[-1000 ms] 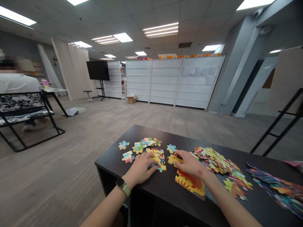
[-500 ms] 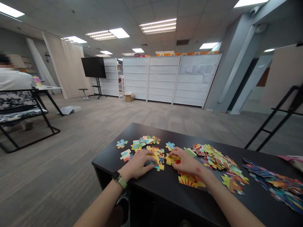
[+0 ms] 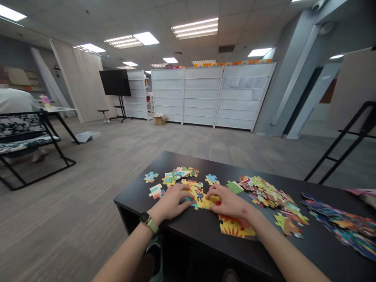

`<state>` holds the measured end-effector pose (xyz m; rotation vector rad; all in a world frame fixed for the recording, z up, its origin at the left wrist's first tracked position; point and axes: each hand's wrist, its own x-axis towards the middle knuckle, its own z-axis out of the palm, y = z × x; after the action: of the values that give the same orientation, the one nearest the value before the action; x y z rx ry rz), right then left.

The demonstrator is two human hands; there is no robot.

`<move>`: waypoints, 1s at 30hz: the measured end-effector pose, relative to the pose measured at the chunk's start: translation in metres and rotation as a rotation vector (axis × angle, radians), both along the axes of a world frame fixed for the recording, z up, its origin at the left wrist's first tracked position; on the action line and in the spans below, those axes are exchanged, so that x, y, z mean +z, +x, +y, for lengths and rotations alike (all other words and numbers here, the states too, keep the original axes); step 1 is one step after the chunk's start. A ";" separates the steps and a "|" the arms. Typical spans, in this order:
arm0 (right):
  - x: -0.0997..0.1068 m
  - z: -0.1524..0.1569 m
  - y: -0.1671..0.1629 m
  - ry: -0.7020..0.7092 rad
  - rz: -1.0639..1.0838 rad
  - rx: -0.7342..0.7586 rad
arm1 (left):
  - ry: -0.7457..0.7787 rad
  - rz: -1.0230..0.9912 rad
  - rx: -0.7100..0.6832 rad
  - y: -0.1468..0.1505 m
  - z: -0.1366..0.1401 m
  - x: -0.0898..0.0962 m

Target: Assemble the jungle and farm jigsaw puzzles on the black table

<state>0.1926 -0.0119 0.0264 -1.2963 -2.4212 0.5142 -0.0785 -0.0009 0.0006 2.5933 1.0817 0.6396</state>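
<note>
The yellow puzzle piece (image 3: 216, 199) has been shifted left since the earlier frame; the narrow gap beside the assembled section (image 3: 199, 191) has been closed, and the two edges now appear to be in contact. Both parts are located on the left half of the table (image 3: 194, 225). The yellow piece is held at the right hand (image 3: 228, 200), with the grip clamped on it between thumb and fingers. The left hand (image 3: 174, 200) is laid over the left side of the assembled section, its thumb and fingers spread apart. An orange-and-yellow section (image 3: 235, 227) is positioned at the table's near edge, partly covered by the right wrist. A blue piece (image 3: 211, 179) is placed beyond the yellow piece. A small pile (image 3: 181, 172) is located toward the far-left corner, a larger pile (image 3: 268, 192) right of centre, and dark multicoloured pieces (image 3: 340, 223) toward the right end.
</note>
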 end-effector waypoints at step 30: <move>-0.031 0.061 0.040 0.139 -0.090 -0.330 | -0.005 -0.416 0.005 0.019 0.006 0.008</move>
<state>0.2326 0.0493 -0.0046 -1.6423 -2.2005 0.1971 -0.0597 0.0053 0.0088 2.3034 0.9485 1.1122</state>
